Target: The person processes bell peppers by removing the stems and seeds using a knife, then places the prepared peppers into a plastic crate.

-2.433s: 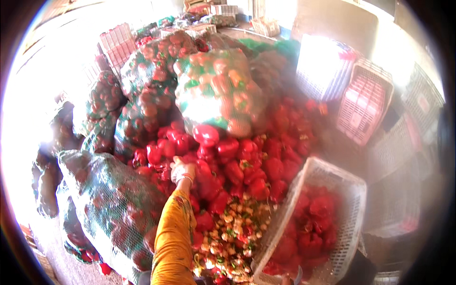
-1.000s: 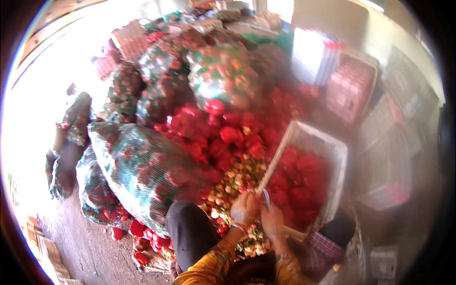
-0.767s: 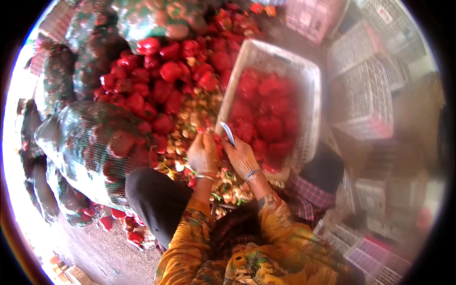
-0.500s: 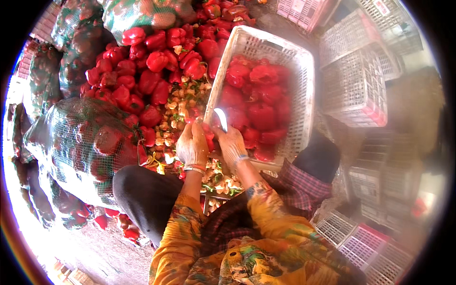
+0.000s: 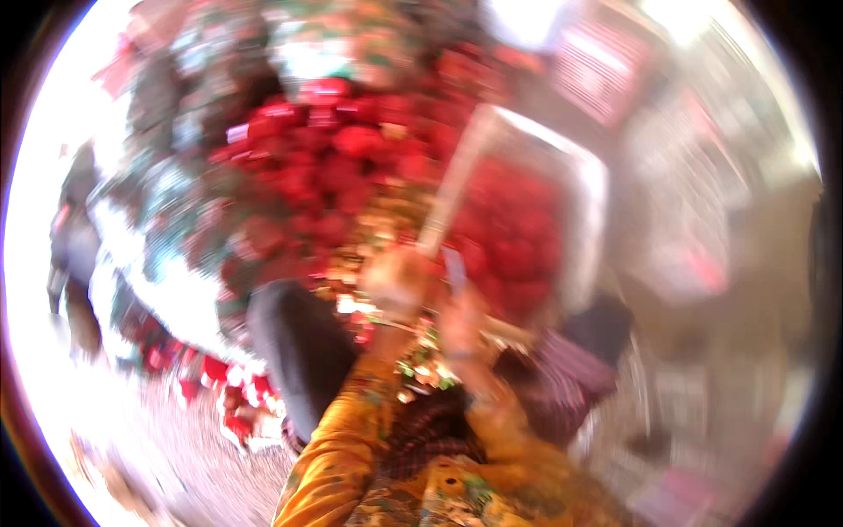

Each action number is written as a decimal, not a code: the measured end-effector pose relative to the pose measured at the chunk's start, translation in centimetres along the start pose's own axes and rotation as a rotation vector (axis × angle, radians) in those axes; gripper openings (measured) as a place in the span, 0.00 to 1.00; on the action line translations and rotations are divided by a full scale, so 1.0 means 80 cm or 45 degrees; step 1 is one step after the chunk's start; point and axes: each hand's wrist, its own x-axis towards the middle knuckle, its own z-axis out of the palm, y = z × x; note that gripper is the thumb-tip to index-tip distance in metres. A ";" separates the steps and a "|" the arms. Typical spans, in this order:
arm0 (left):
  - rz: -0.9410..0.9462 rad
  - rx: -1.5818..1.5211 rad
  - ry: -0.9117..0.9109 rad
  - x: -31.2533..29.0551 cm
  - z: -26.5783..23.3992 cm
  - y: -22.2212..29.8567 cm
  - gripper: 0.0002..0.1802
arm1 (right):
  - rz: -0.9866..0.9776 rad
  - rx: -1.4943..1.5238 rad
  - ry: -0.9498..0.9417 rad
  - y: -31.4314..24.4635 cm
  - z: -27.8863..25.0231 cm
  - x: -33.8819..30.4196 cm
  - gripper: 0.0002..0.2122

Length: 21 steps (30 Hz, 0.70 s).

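Motion blur smears the whole head view. My right hand (image 5: 463, 323), in a pale glove, is closed around a small knife (image 5: 454, 266) whose blade points up, beside the crate's near-left edge. Just left of it is my left hand (image 5: 397, 281), also gloved; its fingers are too smeared to read. A little red shows between the two hands, but its owner is unclear. Red bell peppers (image 5: 514, 224) fill much of the white plastic crate (image 5: 458, 171) ahead to the right. More red bell peppers (image 5: 325, 171) lie heaped to the left of the crate.
Pale yellowish trimmings (image 5: 382, 220) lie between heap and crate. Net sacks (image 5: 189, 211) stand on the left. Several stacked crates (image 5: 672, 176) are on the right, with a pinkish crate (image 5: 601, 66) at the back. My left knee (image 5: 299, 342) rises beside my left arm.
The view has swung, so the scene sits further right and lower, and everything has blurred. My hands remain close together by the crate's edge, the knife still in my right hand.
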 end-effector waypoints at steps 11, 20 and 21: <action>-0.531 -0.611 -0.542 0.036 -0.146 0.083 0.23 | 0.752 0.925 -0.633 -0.046 -0.084 0.068 0.26; -0.297 -0.827 -0.643 0.004 -0.149 0.105 0.18 | 0.424 0.700 -0.687 -0.082 -0.068 0.083 0.22; -0.312 -1.061 -0.665 0.005 -0.152 0.109 0.15 | 0.412 0.692 -0.690 -0.083 -0.065 0.084 0.22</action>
